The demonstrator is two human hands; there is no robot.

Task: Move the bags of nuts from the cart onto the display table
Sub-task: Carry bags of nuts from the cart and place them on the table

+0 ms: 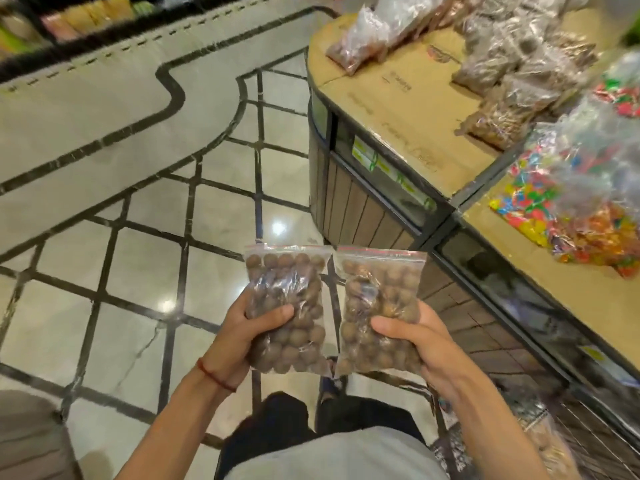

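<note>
Both hands are holding one bag each, low in the middle of the frame. The left hand (252,327) is gripping the left bag of nuts (287,299) by its left edge, thumb curling over the front and fingers wrapping round behind. The right hand (415,344) is doing the same with the right bag of nuts (377,306), thumb pressing across the front and fingers tucked behind.

Both are clear zip bags stuffed with round brown nuts. They're standing upright with the red-striped zip ends pointing up, sitting side by side and nearly touching. They're hanging over the tiled floor (138,271), just short of the table and not on it yet.

The display table (398,109) is running down the right side, its top covered in flattened cardboard. Bags of brown goods (512,67) are piling up on it at the upper right, and bags of colourful candy (571,202) are lying further down the right edge.

The cart (595,431) is peeking in at the lower right corner as wire mesh, too blurry to tell what's inside. A red string bracelet (214,375) is sitting on the left wrist, and store shelves (69,15) are blurring across the upper left.
</note>
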